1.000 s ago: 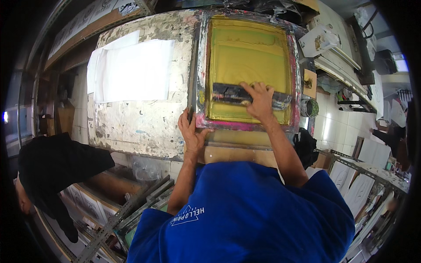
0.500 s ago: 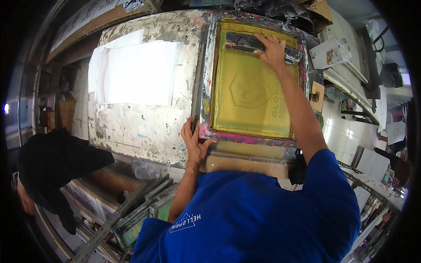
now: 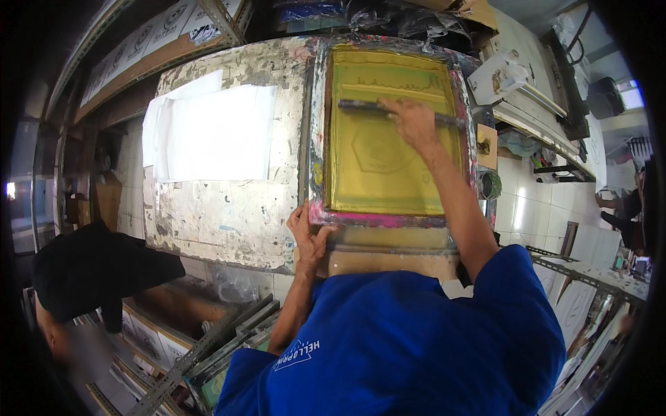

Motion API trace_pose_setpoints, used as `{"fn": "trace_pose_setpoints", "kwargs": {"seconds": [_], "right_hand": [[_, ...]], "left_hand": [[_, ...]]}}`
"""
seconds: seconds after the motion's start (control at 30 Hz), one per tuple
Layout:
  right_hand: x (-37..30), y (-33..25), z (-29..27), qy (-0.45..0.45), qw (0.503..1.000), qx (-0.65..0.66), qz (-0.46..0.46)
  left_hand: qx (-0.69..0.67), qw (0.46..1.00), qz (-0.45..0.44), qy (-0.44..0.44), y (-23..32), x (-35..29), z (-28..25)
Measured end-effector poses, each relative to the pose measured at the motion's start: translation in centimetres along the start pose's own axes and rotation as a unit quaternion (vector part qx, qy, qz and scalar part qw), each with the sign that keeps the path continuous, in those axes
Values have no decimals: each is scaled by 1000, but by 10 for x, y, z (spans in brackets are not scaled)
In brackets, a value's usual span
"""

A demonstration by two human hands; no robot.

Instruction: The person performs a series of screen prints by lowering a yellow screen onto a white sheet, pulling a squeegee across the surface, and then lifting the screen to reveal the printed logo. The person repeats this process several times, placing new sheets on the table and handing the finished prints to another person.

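A screen printing frame [image 3: 399, 221] with yellow-green mesh [image 3: 399, 197] lies before me, its rim stained with paint. My right hand [image 3: 416, 126] grips a dark, long squeegee [image 3: 361, 105], which spans most of the mesh in its far half. Beyond the squeegee, an uneven line runs across the mesh. A faint emblem shows nearer me. My left hand [image 3: 309, 241] holds the frame's near left corner, fingers along the side and thumb at the front edge. White sheets [image 3: 218, 135] lie stacked to the left on a paint-worn board [image 3: 222, 232].
A person in black [image 3: 104, 270] is at the left, beside boxes [image 3: 149, 333] with printed sides. Shelving [image 3: 146, 52] stands far left. Right of the frame are a small cardboard piece [image 3: 487, 145], a round container [image 3: 491, 185] and a white-topped bench [image 3: 531, 104]. Plastic-wrapped goods [image 3: 388, 17] lie behind.
My right hand has drawn the squeegee toward me from the mesh's far end, and the squeegee now shows only a narrow edge. My left hand stays at the corner.
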State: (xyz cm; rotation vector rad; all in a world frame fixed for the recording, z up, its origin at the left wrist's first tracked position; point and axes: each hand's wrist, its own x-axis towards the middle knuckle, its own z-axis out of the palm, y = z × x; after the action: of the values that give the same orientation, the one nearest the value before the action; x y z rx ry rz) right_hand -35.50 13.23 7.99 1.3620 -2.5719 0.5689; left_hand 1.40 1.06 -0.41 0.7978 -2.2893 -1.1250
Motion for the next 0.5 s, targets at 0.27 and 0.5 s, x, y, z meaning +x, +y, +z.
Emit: {"fn": "trace_pose_setpoints", "kwargs": {"seconds": [0.27,0.5], "right_hand": [[-103,-96,-98,-36,997,66,6],[-84,-132,-182,108,992,-12,-63]], "left_hand": [[-95,993,19,73,48,10,-11],[-163,973,88,138,142,73,-46]]}}
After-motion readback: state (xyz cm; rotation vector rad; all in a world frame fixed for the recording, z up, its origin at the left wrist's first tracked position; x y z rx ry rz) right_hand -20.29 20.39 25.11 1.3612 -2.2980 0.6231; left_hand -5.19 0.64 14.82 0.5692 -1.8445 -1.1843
